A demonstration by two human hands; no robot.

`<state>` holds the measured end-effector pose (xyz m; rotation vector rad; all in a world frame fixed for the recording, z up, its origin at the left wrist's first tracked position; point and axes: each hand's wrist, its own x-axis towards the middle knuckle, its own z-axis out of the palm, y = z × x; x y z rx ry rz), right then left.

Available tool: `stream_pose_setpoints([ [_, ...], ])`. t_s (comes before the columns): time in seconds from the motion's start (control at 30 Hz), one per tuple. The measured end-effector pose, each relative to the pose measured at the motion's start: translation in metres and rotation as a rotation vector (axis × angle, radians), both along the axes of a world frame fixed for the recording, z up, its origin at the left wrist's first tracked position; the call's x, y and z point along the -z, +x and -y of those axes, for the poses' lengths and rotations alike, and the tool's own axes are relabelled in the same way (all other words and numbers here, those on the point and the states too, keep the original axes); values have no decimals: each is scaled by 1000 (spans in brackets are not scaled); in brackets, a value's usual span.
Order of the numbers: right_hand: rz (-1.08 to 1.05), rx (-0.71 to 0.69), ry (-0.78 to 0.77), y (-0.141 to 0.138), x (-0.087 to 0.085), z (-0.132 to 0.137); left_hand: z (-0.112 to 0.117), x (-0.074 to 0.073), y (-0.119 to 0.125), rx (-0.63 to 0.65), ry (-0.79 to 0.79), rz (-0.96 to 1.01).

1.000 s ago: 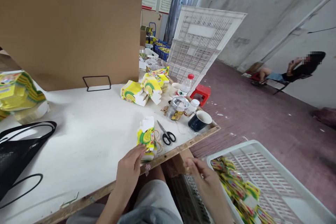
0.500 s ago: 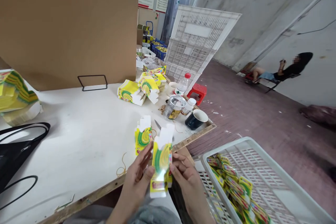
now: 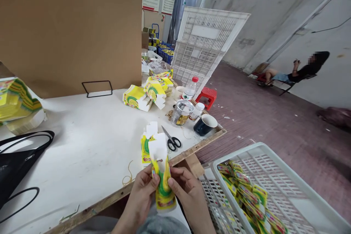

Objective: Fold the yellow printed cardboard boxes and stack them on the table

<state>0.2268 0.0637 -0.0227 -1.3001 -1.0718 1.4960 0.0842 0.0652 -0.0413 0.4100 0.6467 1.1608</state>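
Carton [image 3: 165, 194], yellow and green, sits between our two hands, at the near edge of the table [image 3: 90, 146] and above our lap. Our left hand [image 3: 142, 189] is clamped on its left side and our right hand [image 3: 189, 192] on its right, thumbs toward us, some fingers hidden behind. The upper end gapes between our thumbs, and a white flap [image 3: 158, 147] rises from it, away from us. Directly beyond the grip, a second carton [image 3: 144, 150] lies on the table, partly covered in our view by that flap. Beyond the grip and to its right, we have black-handled scissors [image 3: 173, 142], then a dark mug [image 3: 203, 127], a clear jar [image 3: 181, 114] and a red-capped bottle [image 3: 190, 90]. Well beyond the grip, yellow boxes [image 3: 137, 97] lie heaped. Just left of the grip, we see a thin looped band [image 3: 127, 178]; well to the left lies a black bag [image 3: 15, 166]. Right of the grip, a pale basket [image 3: 285, 186] holds yellow packets [image 3: 248, 193]. Far off to the right, a person [image 3: 301, 75] sits.
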Motion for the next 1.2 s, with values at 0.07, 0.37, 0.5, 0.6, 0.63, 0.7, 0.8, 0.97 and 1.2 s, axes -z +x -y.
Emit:
stream_pose_setpoints([
  [0.07, 44, 10, 18, -3, 6, 2, -1, 3, 1, -31, 3, -86],
  [0.37, 119, 13, 132, 10, 15, -3, 5, -2, -7, -46, 190, -560],
  [0.5, 95, -171, 143, 25, 0, -6, 9, -4, -15, 113, 265, -479],
  [0.6, 157, -229, 165, 32, -10, -11, 11, -4, -15, 200, 239, -330],
  [0.63, 202, -225, 199, 33, -12, -12, 11, -4, -14, 222, 236, -295],
  [0.7, 272, -189, 266, 33, -14, -15, 12, -4, -12, 228, 242, -269],
  [0.8, 274, -76, 317, 30, -13, -18, 12, -4, -10, 204, 239, -273],
  [0.97, 317, -106, 458, 34, -11, -18, 7, -2, -13, 185, 227, -375],
  [1.2, 450, -226, 132, 34, -9, -15, 9, 4, -13, 161, 278, -592],
])
